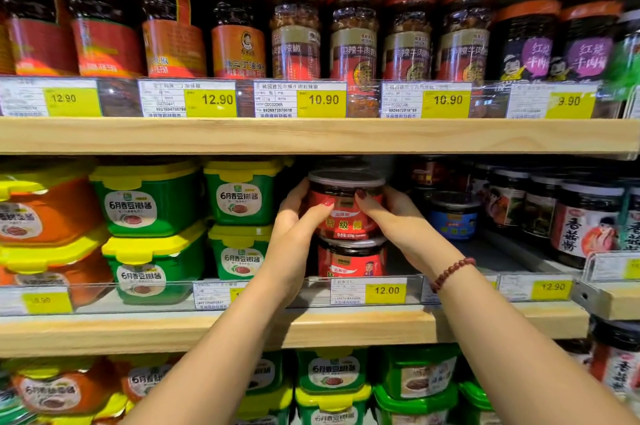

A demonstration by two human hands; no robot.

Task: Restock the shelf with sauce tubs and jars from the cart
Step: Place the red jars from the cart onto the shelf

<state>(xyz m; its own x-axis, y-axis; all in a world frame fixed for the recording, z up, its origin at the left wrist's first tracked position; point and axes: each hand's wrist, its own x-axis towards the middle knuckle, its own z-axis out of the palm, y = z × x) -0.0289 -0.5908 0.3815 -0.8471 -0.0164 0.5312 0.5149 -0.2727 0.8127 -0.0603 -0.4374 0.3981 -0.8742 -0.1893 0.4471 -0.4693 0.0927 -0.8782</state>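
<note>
From the head camera, both hands hold one red sauce tub (346, 213) with a clear lid. The left hand (298, 217) wraps round the tub's left side, with its thumb on the front. The right hand (394, 217) wraps round the right side, also with its thumb on the front. A red bead bracelet (450, 272) sits on the right wrist.

The tub is on the middle shelf (346, 324), right on top of a second red tub (351, 260) that sits just under the hands. I cannot tell if the two tubs touch. A yellow price tag (385, 290) reading 12.00 is below the hands, at the front of the shelf.

Just left of the left hand are two green tubs (242, 198) with yellow lids, one on top of the other. A little to the right of the right hand is a small blue tub (453, 215), and farther right stand dark jars (585, 220) with white labels. High above the hands, on the top shelf, is a row of red-lidded jars (353, 33).
</note>
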